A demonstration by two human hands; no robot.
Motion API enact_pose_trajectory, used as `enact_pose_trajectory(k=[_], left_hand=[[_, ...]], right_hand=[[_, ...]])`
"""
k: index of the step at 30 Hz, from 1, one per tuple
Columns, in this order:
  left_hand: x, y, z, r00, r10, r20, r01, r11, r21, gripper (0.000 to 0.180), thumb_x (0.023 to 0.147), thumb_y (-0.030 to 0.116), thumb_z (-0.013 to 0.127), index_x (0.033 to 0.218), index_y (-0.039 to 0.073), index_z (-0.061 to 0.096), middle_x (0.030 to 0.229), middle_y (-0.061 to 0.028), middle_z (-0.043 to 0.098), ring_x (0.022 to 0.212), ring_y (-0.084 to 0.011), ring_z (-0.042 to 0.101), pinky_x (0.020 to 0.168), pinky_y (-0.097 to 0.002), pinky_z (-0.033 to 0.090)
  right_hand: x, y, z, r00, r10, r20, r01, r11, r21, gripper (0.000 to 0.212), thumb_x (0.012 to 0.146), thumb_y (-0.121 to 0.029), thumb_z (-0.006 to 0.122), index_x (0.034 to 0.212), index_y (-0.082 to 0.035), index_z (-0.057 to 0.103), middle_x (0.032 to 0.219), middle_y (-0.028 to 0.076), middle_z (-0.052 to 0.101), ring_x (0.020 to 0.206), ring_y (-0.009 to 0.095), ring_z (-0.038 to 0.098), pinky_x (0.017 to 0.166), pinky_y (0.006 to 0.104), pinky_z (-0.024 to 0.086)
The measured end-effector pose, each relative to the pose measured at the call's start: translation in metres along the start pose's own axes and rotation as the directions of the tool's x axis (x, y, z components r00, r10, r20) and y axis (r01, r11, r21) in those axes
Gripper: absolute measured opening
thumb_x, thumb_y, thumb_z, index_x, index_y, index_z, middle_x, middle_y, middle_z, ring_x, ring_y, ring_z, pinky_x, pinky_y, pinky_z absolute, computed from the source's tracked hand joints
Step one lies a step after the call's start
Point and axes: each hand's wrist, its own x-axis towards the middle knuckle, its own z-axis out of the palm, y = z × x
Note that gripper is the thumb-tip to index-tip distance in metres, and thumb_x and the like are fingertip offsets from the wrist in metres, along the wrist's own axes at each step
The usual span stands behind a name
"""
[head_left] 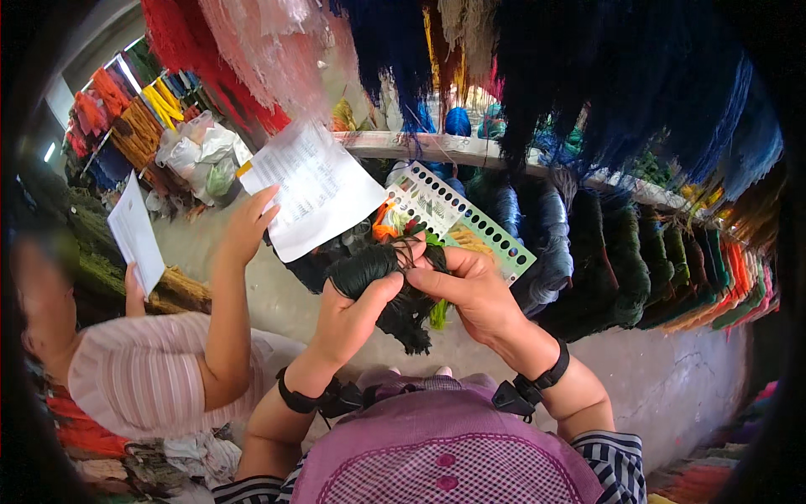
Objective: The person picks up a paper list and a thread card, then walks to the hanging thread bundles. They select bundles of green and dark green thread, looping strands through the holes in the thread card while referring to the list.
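Note:
A dark, nearly black skein of thread [364,272] is in front of my chest. My left hand [356,316] is closed around its thick bundle. With thumb and fingers, my right hand [477,294] pinches thin strands of the same skein, close to the left fingertips. The skein's loose ends [406,329] hang below both hands. Just beyond them, a thread sample card [497,244] with a row of round holes slants behind my right hand. Orange thread [386,223] and bright green thread [438,314] show around the skein; what holds the card is hidden.
At the left, a co-worker in a striped top [138,370] holds a printed paper sheet [315,189] near my hands and another white sheet [136,235]. Coloured skeins [621,76] hang overhead from a rail [453,149]. More skeins [625,260] hang at the right; white plastic bags [201,155] sit far left.

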Motion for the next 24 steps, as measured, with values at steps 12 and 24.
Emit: enact_pose_trajectory(k=[12, 24], left_hand=[[-0.037, 0.0, -0.022, 0.992, -0.129, -0.008, 0.118, 0.931, -0.346, 0.029, 0.095, 0.008, 0.046, 0.114, -0.008, 0.061, 0.11, -0.0136, 0.066, 0.103, -0.0195, 0.063, 0.089, -0.0308, 0.049], [-0.108, 0.013, -0.036, 0.942, -0.272, 0.196, 0.333, 0.701, -0.631, 0.046, 0.1, 0.03, 0.045, 0.127, -0.007, 0.052, 0.127, -0.0156, 0.058, 0.111, -0.0153, 0.057, 0.097, -0.031, 0.045]], right_hand=[[-0.024, 0.015, 0.024, 0.997, -0.075, -0.029, 0.079, 0.969, 0.232, 0.009, 0.09, -0.011, 0.057, 0.093, -0.003, 0.061, 0.089, 0.004, 0.066, 0.084, 0.014, 0.063, 0.082, 0.0253, 0.045], [-0.078, 0.061, 0.072, 0.995, 0.098, -0.02, -0.099, 0.992, -0.079, 0.016, 0.085, -0.014, 0.071, 0.098, -0.004, 0.07, 0.089, -0.002, 0.067, 0.077, 0.003, 0.057, 0.069, 0.0188, 0.043]])
